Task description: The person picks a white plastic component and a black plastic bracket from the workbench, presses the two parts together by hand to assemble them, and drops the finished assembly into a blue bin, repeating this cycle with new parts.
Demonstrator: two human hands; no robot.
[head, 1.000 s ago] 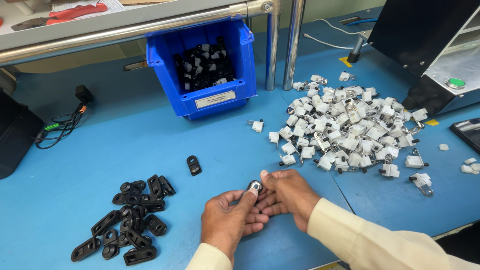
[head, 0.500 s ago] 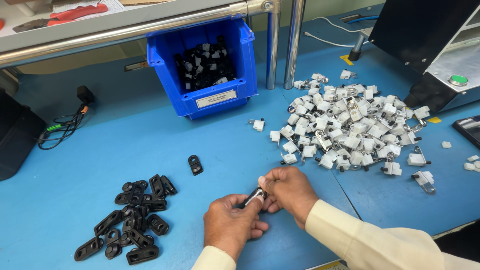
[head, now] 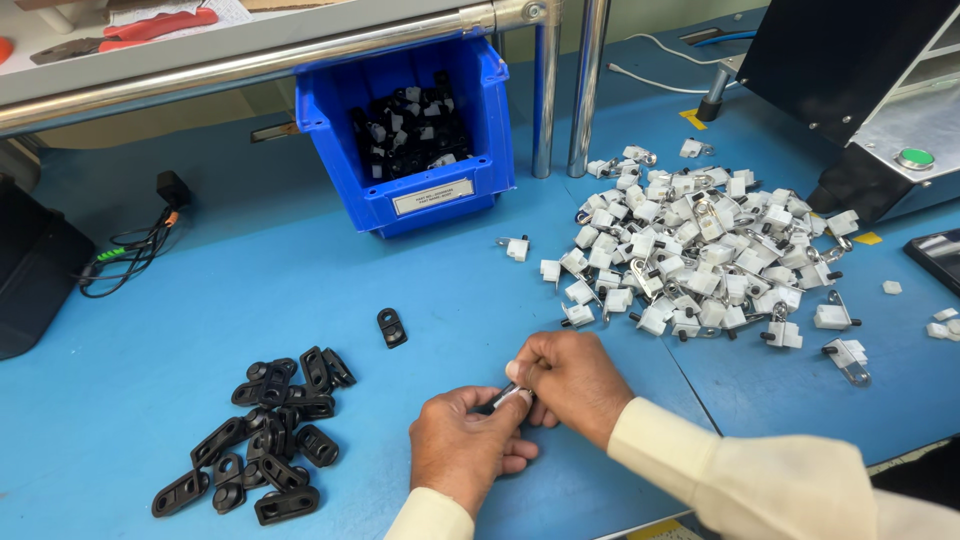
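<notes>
Both of my hands meet low in the middle of the blue table. My left hand (head: 462, 447) and my right hand (head: 568, 380) pinch one small black and white clip part (head: 508, 397) between their fingertips; most of it is hidden by the fingers. A pile of black plastic clips (head: 268, 432) lies to the left of my left hand. One single black clip (head: 391, 326) lies apart, above my hands. A large heap of small white parts with metal pins (head: 700, 250) spreads to the upper right.
A blue bin (head: 420, 195) holding black and white parts stands at the back, under a shelf rail with two metal posts (head: 560, 90). A black machine with a green button (head: 915, 157) sits far right. Black cables (head: 135, 250) lie at the left.
My hands have stayed in place, with the fingers shifting on the small part. The part has turned from showing its white end upward to lying flatter between the fingertips.
</notes>
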